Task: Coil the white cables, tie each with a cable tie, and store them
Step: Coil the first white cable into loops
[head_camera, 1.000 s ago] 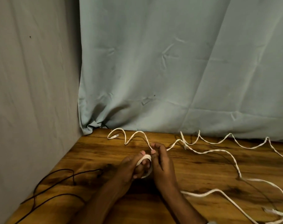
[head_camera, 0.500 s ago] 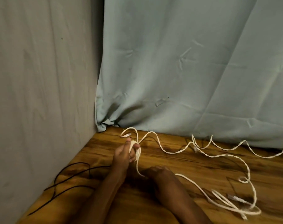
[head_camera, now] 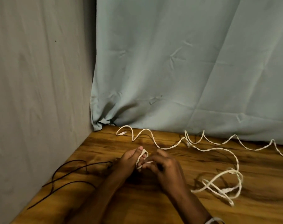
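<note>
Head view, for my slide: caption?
Both hands wind a white cable into a small coil on a wooden table.

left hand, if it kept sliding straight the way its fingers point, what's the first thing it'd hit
Probably the slack white cable snaking across the wooden table just beyond the left hand, then the blue curtain behind. Depth is hard to judge here.

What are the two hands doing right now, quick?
Left hand: closed, holding a small loop of the white cable wound round its fingers.
Right hand: closed, pinching the same cable beside the loop.
</note>
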A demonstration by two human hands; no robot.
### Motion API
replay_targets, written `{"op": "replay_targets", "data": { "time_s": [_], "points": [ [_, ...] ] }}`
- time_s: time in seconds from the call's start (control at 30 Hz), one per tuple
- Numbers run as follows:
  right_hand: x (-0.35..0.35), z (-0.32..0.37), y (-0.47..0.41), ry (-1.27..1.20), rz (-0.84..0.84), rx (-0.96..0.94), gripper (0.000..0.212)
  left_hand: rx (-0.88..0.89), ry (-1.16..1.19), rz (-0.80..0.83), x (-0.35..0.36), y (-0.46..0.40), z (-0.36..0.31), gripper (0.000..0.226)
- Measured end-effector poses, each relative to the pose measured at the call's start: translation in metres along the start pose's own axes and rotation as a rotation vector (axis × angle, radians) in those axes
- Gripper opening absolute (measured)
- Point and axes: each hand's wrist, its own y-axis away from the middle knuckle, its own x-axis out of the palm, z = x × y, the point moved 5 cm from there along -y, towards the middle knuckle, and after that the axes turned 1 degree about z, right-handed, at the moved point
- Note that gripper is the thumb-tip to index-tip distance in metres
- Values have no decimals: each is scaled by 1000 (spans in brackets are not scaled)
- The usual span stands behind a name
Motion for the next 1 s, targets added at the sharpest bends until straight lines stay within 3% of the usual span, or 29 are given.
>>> {"op": "replay_targets", "data": {
  "time_s": [0.13, 0.37, 0.57, 0.67, 0.8, 1.0],
  "points": [
    [-9, -13, -2, -105, -107, 52, 10, -29, -177, 123, 16, 8, -8, 48],
    [-3, -33, -10, -395, -173, 192, 17, -168, 82, 280, 26, 9, -1, 45],
    [18, -36, -9, -694, -79, 283, 17, -204, 220, 239, 22, 14, -5, 51],
    [27, -34, -9, -797, -51, 331, 26, -121, 186, 264, 21, 15, -8, 37],
    [30, -29, -9, -976, -31, 392, 36, -90, 201, 142, 18, 9, -8, 36],
    [25, -22, -9, -1131, -57, 427, 22, -125, 277, 87, 16, -2, -3, 24]
  ]
}}
